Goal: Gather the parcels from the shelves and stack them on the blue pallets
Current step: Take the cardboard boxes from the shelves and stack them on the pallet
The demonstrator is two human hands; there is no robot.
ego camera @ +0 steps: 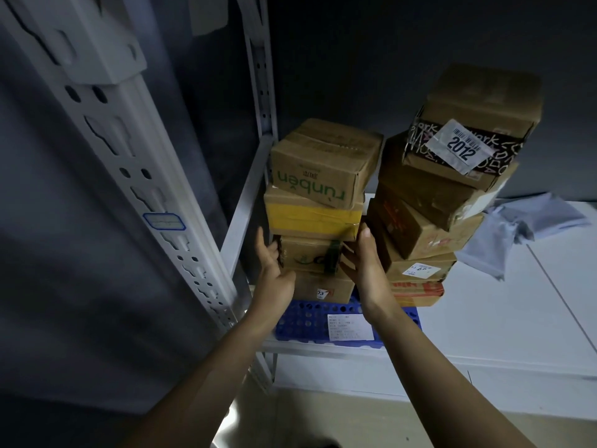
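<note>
a: where are your hands rn?
b: your left hand (274,270) is at the left side of the left stack, level w/ the third box (307,257) down, the one w/ green print & a dark tape strip. fingers nearly straight, pointing up, curled round nothing.
a: & the other?
b: your right hand (363,266) is on the opp side of that same box, back of the hand to the cam. thumb's up by the corner of the yellow-taped box (313,216), fingers loosely extended along the cardboard. it's flat to the box, not a grip. can't tell how hard either palm presses.
a: where are the parcels?
b: two stacks on the blue pallet (307,318), which sits on the white shelf (484,318). the left stack is four high: an upside-down "rúnbên" box (323,163) on top, then the yellow-taped box, the third box btw your hands, & a bottom box (323,287) w/ a small label. the right stack is just beside it, taller, its boxes skewed & leaning right. its top "2012" box (465,140) has black patterned tape & a white sticker.
a: anything else?
b: a paper label (349,326) on the pallet's front, a crumpled grey poly bag (523,227) on the shelf right of the stacks, & a white slotted upright (129,150) at left w/ a blue-edged tag (164,221). light's dim.
</note>
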